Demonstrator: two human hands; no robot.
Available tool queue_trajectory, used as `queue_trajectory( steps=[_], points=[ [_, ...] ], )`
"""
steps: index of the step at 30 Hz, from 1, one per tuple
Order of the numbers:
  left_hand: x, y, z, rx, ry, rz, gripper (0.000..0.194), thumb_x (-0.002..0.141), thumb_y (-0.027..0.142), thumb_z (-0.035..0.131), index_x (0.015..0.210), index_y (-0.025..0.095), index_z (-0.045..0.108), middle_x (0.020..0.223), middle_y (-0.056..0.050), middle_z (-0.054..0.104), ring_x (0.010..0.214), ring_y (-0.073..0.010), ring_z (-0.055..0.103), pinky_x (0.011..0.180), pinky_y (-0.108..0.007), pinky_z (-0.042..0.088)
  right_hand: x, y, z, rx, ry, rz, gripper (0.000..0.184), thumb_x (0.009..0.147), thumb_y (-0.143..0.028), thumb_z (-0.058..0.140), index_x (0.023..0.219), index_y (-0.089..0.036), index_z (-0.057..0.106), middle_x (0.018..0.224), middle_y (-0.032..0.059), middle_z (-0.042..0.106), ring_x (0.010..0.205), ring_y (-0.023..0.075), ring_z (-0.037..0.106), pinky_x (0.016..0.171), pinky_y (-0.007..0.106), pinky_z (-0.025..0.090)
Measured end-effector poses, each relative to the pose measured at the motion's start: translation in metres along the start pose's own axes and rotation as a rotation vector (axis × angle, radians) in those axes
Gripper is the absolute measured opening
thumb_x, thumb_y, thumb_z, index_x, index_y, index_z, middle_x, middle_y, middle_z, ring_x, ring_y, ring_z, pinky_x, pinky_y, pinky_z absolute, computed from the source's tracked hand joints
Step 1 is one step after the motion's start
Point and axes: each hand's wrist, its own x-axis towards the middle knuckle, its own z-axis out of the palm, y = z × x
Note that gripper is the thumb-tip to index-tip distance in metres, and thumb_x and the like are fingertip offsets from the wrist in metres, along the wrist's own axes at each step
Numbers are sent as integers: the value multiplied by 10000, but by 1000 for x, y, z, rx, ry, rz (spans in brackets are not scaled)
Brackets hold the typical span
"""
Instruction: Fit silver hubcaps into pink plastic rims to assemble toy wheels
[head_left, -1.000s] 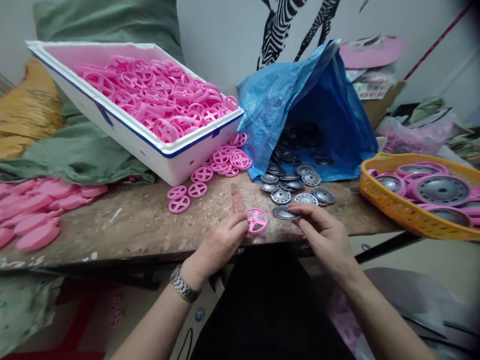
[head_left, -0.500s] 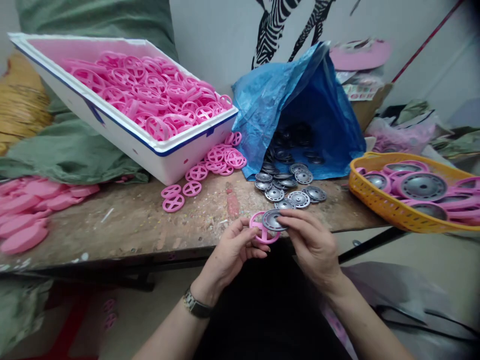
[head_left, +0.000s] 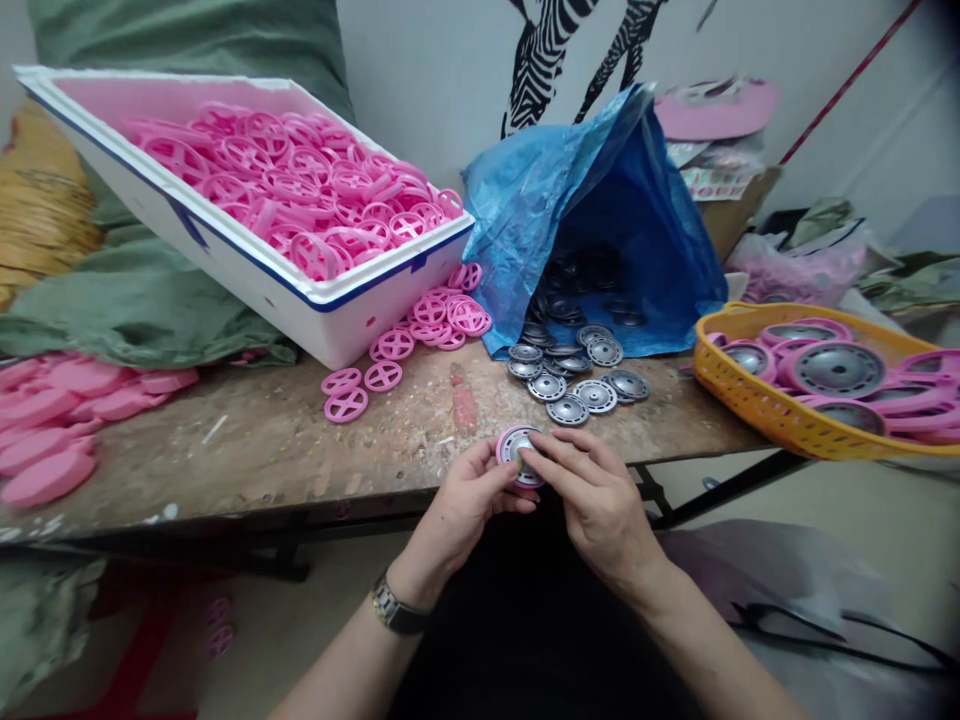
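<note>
Just off the table's front edge, both my hands meet at one small wheel: a silver disc (head_left: 516, 441) lying inside a pink ring (head_left: 500, 452). My left hand (head_left: 472, 492) grips it from the left, thumb on the face and fingers beneath. The fingers of my right hand (head_left: 592, 490) press on the disc's right side and cover part of it. Several loose silver discs (head_left: 597, 396) lie on the table behind my right hand, at the mouth of a blue bag (head_left: 517, 215). Pink spoked rings (head_left: 346, 404) are scattered behind my left hand.
A white foam box (head_left: 330, 325) full of pink rings leans at the back left. To the right, a yellow basket (head_left: 739, 405) holds pink wheels with silver discs. Flat pink pieces (head_left: 56, 465) are heaped at the left of the wooden table (head_left: 247, 470).
My right hand has brought the silver disc left and over the pink ring, and the disc now sits within it. My left hand has lifted the ring off the table edge.
</note>
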Motion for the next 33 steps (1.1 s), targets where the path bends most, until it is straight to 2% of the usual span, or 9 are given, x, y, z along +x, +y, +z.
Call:
queue_trajectory(
  steps=[3, 6, 8, 11, 14, 17, 26, 29, 33],
  points=[
    [0, -1, -1, 94, -22, 40, 378, 819, 309, 753, 1139, 144, 639, 961, -53, 683, 772, -130, 674, 693, -241, 586, -2, -3, -4, 156, 16, 143, 456, 959, -105, 453, 1326, -310, 629, 1346, 58, 651, 1247, 245, 570, 1055, 492, 471],
    [-2, -1, -3, 200, -55, 92, 366, 851, 334, 719, 1167, 166, 646, 1058, -76, 691, 856, -160, 677, 724, -257, 584, -2, -4, -7, 339, 79, 426, 404, 951, -241, 549, 1351, -285, 589, 1367, 92, 619, 1217, 246, 601, 998, 444, 517],
    [-4, -2, -3, 252, -99, 119, 358, 865, 336, 700, 1183, 179, 649, 1096, -82, 681, 918, -184, 667, 739, -273, 587, 0, -3, -10, 468, 53, 598, 430, 910, -334, 625, 1331, -255, 591, 1284, 100, 664, 1132, 244, 648, 913, 395, 557],
    [-6, -4, -3, 334, -148, 150, 342, 896, 327, 658, 1211, 196, 641, 1118, -78, 654, 973, -204, 647, 772, -306, 594, 5, -2, -12, 637, -66, 733, 352, 864, -376, 666, 1176, -214, 669, 1092, 70, 738, 996, 226, 689, 866, 356, 559],
    [-8, -6, -2, 458, -158, 191, 323, 934, 325, 600, 1233, 206, 622, 1149, -77, 629, 1018, -215, 628, 811, -324, 589, 9, -4, -15, 701, -96, 784, 225, 838, -361, 676, 991, -199, 707, 930, 34, 748, 869, 200, 686, 810, 322, 547],
    [-8, -10, 0, 575, -152, 251, 294, 939, 331, 593, 1204, 205, 616, 1143, -69, 622, 1014, -210, 615, 816, -309, 577, 9, -8, -16, 694, -69, 803, 180, 818, -342, 685, 930, -203, 708, 858, 13, 732, 817, 188, 668, 774, 302, 526],
    [-10, -22, 10, 554, -46, 347, 224, 948, 342, 558, 1029, 158, 659, 860, -27, 603, 700, -130, 589, 596, -226, 545, 5, -17, -17, 677, -27, 753, 97, 827, -288, 648, 830, -205, 700, 782, -4, 682, 757, 169, 623, 723, 273, 496],
    [-8, -21, 8, 564, -30, 322, 228, 943, 348, 559, 1022, 159, 659, 848, -24, 597, 682, -128, 583, 583, -225, 537, 6, -14, -16, 688, -38, 765, 93, 814, -289, 655, 799, -204, 691, 751, -8, 671, 736, 165, 613, 713, 273, 492],
    [-5, -10, 4, 654, -127, 251, 258, 936, 400, 570, 1023, 172, 654, 902, -32, 620, 770, -159, 605, 642, -239, 517, 5, -11, -14, 694, -83, 784, 111, 806, -311, 661, 801, -203, 685, 731, -12, 663, 708, 162, 599, 686, 273, 482]
  ],
)
